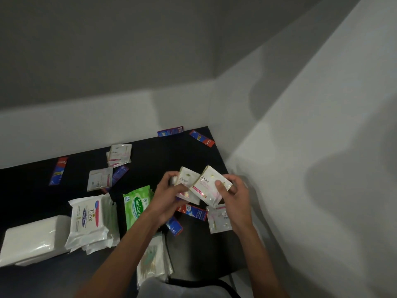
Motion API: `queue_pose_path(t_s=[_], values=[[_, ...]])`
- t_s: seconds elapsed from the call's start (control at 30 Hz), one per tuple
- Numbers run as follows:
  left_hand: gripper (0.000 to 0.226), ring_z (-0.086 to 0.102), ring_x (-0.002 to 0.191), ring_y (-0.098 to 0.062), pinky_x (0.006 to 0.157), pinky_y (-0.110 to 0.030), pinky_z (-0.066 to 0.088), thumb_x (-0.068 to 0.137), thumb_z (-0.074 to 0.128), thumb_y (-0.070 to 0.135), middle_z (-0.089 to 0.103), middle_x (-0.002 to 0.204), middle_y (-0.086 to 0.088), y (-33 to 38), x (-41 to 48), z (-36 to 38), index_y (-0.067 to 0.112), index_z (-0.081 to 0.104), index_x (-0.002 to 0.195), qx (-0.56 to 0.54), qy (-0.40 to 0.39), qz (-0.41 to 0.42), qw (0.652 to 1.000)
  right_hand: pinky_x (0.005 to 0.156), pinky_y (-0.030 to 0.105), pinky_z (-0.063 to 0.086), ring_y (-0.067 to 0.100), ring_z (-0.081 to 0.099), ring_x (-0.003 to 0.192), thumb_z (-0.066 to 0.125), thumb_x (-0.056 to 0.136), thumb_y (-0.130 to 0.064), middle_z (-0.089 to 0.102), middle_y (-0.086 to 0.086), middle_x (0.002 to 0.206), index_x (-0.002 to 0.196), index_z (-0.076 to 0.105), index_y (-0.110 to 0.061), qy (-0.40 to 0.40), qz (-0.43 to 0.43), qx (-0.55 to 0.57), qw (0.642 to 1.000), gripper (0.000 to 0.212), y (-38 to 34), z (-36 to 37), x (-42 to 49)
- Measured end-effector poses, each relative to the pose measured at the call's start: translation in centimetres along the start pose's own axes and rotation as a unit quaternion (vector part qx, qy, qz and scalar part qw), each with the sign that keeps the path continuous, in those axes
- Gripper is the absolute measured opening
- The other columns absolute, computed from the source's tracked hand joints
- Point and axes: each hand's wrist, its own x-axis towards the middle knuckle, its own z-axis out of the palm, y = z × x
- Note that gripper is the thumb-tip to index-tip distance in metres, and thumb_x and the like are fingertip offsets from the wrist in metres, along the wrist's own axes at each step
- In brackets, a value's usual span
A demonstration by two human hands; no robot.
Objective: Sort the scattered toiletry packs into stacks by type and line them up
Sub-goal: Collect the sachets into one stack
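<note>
Hidden: the left hand [169,196] covers the lower part of its Dove bunch [186,179], and the sachets in it cannot be counted. The left forearm crosses the green wipes [135,204] and the cotton buds [153,260], hiding part of each.
Cut off: the tissue pack [32,241] runs out at the left edge. Both forearms leave at the bottom.
Blurred: the small print on every pack; only brand words read.
Left: the hand is raised above the table [199,250] with its back to the camera. Its fingers curl over the bunch's left edge and the thumb lies on the front.
Right: the right hand [236,195] is just beside the left. It pinches one Dove sachet [207,183], thumb on the face and fingers behind. In view this sachet overlaps the bunch's right edge.
Held packs: in the air over the table's right half, above a red-blue sachet [192,211].
Loose Dove: the near sachet [220,220] lies below the right hand. The Dove pile [119,154] is at the back, with the front sachet [100,178] before it.
Toothpaste: the corner sachet [202,138] and the wall sachet [170,132] are at the far corner. The left sachet [58,171] is well apart from them. The blue sachet [174,226] lies by the left wrist.
Stacks: the Dove wipes [88,220] sit between the tissue pack and the green wipes.
</note>
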Motion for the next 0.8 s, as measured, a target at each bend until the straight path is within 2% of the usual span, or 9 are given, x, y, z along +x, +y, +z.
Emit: queue_pose_path(t_s=[0.1,0.2,0.3,0.37,0.53,0.6,0.7,0.8], values=[[0.034,0.075,0.106,-0.039,0.077,-0.051,0.063,0.095,0.052,-0.008,0.070,0.128,-0.025,-0.6,-0.9,0.8,0.009,0.056,0.124,-0.049,-0.034,-0.028,0.998,0.068,0.026,0.064,0.007,0.077,0.101,0.075,0.099,-0.026,0.076,-0.021,0.106,0.115,0.067,-0.024,-0.008,-0.017,-0.046,0.999,0.018,0.6,0.5,0.0],[0.037,0.070,0.116,-0.042,0.091,-0.056,0.060,0.096,0.048,0.004,0.069,0.131,-0.026,-0.9,-1.2,0.9,0.002,0.058,0.131,-0.064,-0.076,-0.059,0.993,0.070,0.025,0.064,0.006,0.076,0.101,0.080,0.095,-0.027,0.076,-0.014,0.109,0.114,0.071,-0.028,-0.015,-0.032,-0.088,0.996,0.021,1.4,0.5,0.2],[0.044,0.065,0.125,-0.046,0.104,-0.064,0.053,0.099,0.058,0.012,0.066,0.135,-0.027,-1.4,-1.3,1.0,0.003,0.055,0.142,-0.020,-0.089,-0.067,0.994,0.073,0.028,0.066,0.007,0.075,0.102,0.083,0.092,-0.032,0.072,-0.005,0.118,0.115,0.072,-0.032,-0.021,-0.053,-0.132,0.990,0.026,2.2,0.5,0.6],[0.040,0.068,0.121,-0.044,0.104,-0.063,0.054,0.100,0.064,0.008,0.070,0.130,-0.024,-1.9,-1.5,1.3,0.006,0.057,0.140,0.018,-0.072,-0.050,0.996,0.075,0.026,0.064,0.006,0.073,0.099,0.084,0.090,-0.036,0.069,-0.005,0.115,0.113,0.072,-0.035,-0.020,-0.063,-0.161,0.985,0.026,2.6,0.7,0.6],[0.035,0.072,0.117,-0.038,0.103,-0.057,0.056,0.102,0.058,-0.001,0.074,0.124,-0.018,-2.9,-1.9,2.1,0.009,0.058,0.136,0.032,-0.060,-0.029,0.997,0.073,0.017,0.058,-0.001,0.068,0.095,0.086,0.089,-0.032,0.065,-0.008,0.110,0.113,0.069,-0.028,-0.026,-0.065,-0.183,0.981,0.030,2.8,1.5,0.5],[0.037,0.072,0.118,-0.038,0.101,-0.056,0.058,0.103,0.055,-0.003,0.074,0.125,-0.018,-3.1,-1.8,2.0,0.011,0.057,0.137,0.020,-0.054,-0.033,0.998,0.073,0.018,0.058,-0.002,0.067,0.097,0.081,0.094,-0.033,0.067,-0.009,0.111,0.116,0.066,-0.028,-0.025,-0.057,-0.178,0.982,0.027,2.7,1.2,0.7],[0.040,0.072,0.117,-0.035,0.095,-0.053,0.061,0.104,0.055,-0.001,0.073,0.128,-0.016,-3.3,-1.4,1.4,0.017,0.055,0.140,0.026,-0.040,-0.038,0.998,0.080,0.026,0.062,0.000,0.069,0.094,0.063,0.106,-0.034,0.068,-0.014,0.110,0.117,0.064,-0.032,-0.009,-0.054,-0.203,0.978,0.011,2.8,-0.2,1.5],[0.041,0.073,0.116,-0.032,0.096,-0.052,0.061,0.104,0.056,0.002,0.073,0.131,-0.013,-3.5,-1.2,0.7,0.021,0.054,0.140,0.056,-0.022,-0.023,0.998,0.082,0.021,0.057,0.000,0.067,0.092,0.063,0.106,-0.019,0.068,-0.014,0.107,0.117,0.064,-0.031,-0.043,-0.038,-0.303,0.951,0.016,3.4,-2.2,2.3]])
